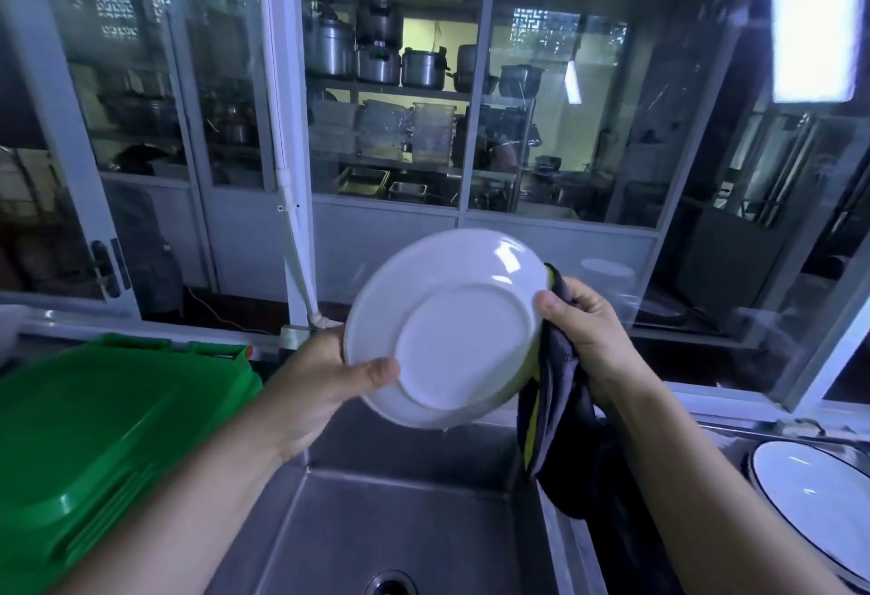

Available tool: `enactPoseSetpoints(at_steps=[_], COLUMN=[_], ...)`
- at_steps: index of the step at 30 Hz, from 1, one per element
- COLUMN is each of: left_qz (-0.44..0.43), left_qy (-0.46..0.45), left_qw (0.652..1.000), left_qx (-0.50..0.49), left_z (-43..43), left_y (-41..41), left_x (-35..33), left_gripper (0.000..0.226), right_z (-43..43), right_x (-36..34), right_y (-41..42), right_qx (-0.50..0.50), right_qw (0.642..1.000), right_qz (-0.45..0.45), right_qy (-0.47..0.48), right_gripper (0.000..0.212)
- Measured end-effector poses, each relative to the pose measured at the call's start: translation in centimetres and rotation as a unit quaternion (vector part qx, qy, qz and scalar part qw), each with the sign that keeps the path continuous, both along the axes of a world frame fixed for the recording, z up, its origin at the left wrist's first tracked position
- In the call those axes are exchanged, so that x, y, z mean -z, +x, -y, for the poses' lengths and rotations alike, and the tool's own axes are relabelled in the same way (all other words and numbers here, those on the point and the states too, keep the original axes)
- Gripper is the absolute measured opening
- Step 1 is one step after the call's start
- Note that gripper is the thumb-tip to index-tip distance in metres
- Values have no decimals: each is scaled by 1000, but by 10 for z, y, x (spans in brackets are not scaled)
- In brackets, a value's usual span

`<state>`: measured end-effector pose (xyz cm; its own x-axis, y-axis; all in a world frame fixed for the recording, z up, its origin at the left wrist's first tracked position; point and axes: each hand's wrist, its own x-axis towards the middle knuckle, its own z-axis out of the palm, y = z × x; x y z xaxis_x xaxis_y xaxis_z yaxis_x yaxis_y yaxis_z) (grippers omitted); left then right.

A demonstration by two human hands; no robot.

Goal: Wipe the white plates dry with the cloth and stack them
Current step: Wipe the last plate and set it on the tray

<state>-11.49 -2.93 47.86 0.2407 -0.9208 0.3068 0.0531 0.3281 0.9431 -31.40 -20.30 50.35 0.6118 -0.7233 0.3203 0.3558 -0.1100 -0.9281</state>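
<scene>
White plate (447, 326) is hovering over the sink (376, 509).
Left grip (325, 378) is pinching its rim; right grip (588, 326) is pinching cloth (560, 406) onto it.

Below us the sink (358, 524) lies open for reaching down. At near left a green lid (94, 429) crowds up to the sink's edge. At near right a dark-rimmed plate (809, 500) occupies the tabletop (753, 432), and the hanging cloth (560, 406) covers the sink's right edge. Far off, a glazed partition (541, 147) and white pipe (287, 170) block the way; behind the white plate (447, 326) we cannot tell.
</scene>
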Motion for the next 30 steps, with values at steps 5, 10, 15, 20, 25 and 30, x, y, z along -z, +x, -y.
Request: enactPoseSetpoints(at_steps=[5, 10, 15, 20, 25, 30], left_qz=[-10, 107, 119, 134, 245, 300], left_qy=[-38, -29, 0, 29, 74, 67], left_qw=[994, 991, 990, 989, 965, 951], left_qx=[-99, -76, -73, -52, -51, -24], left_z=[9, 7, 12, 23, 42, 63], left_y=[-31, -35, -45, -49, -65, -79], left_x=[25, 12, 15, 15, 16, 30], left_gripper=[59, 41, 30, 24, 40, 66], right_z=[6, 20, 32, 28, 4, -6], right_x=[21, 20, 11, 1, -9, -1], right_y=[-5, -20, -26, -30, -21, -23], right_qx=[20, 5, -12, 75, 155, 179], right_qw=[994, 999, 996, 958, 809, 740], right_qz=[35, -12, -46, -128, -240, -303], right_qy=[100, 43, -71, -247, -513, -574], right_gripper=[15, 18, 18, 19, 32, 38])
